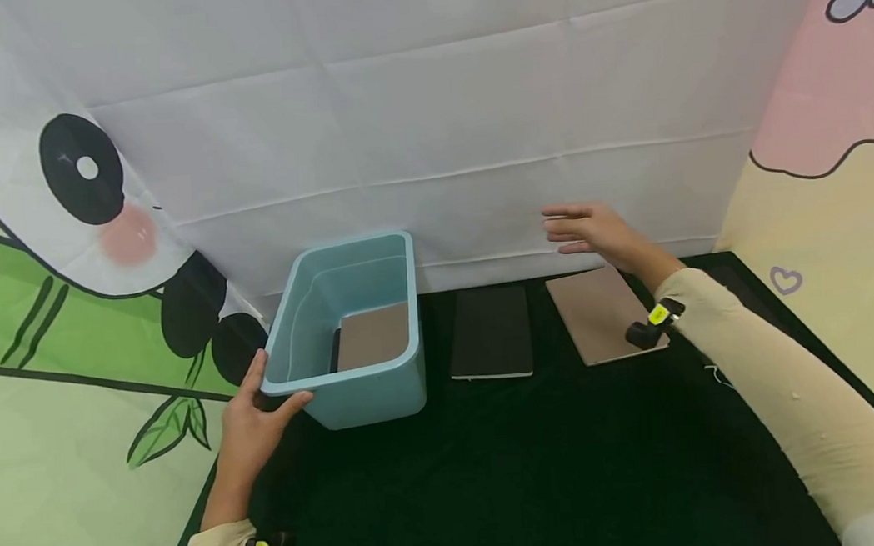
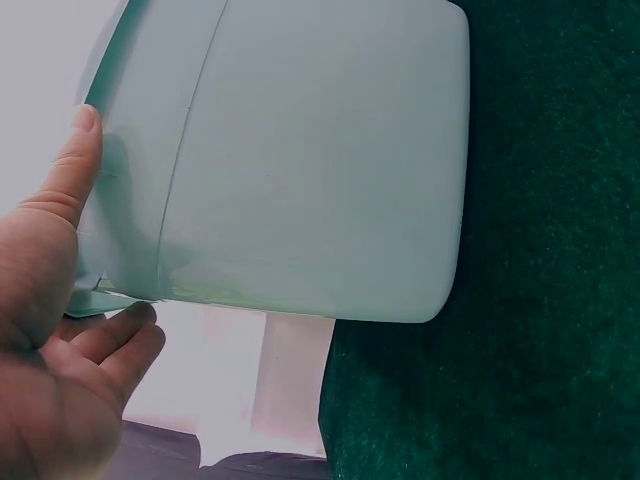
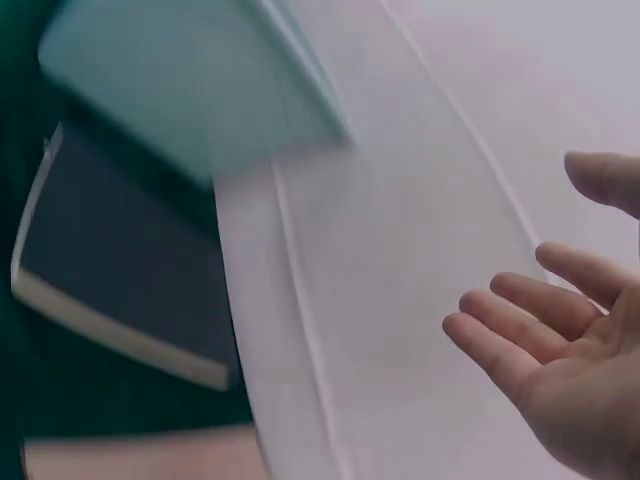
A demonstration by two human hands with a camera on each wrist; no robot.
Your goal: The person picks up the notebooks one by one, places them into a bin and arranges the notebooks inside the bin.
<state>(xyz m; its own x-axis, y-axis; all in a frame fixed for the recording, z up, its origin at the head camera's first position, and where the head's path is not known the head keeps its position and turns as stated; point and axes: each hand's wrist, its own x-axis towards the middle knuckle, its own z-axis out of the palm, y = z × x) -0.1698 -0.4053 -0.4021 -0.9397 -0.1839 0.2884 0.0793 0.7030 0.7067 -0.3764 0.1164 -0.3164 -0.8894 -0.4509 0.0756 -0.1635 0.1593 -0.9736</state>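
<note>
My left hand (image 1: 249, 426) holds the near left corner of a light blue plastic bin (image 1: 373, 396), thumb against its front rim and fingers along the left side. Inside the bin lies a brown notebook (image 1: 373, 337), with a dark edge (image 1: 334, 350) showing beside it. My right hand (image 1: 592, 232) is raised in the air, fingers spread and holding nothing. Below it a pinkish-brown notebook (image 1: 597, 309) lies on the table, partly hidden by the wrist. Between that notebook and the bin lies a black notebook (image 1: 490, 334), its pale page edge visible in the right wrist view.
Dark green cloth covers the table (image 1: 524, 468). A white fabric backdrop (image 1: 458, 130) hangs right behind the bin and notebooks. Printed cartoon sheets stand at the left (image 1: 51, 347) and right (image 1: 832, 224). A thin white cord (image 1: 720, 376) lies near the right forearm.
</note>
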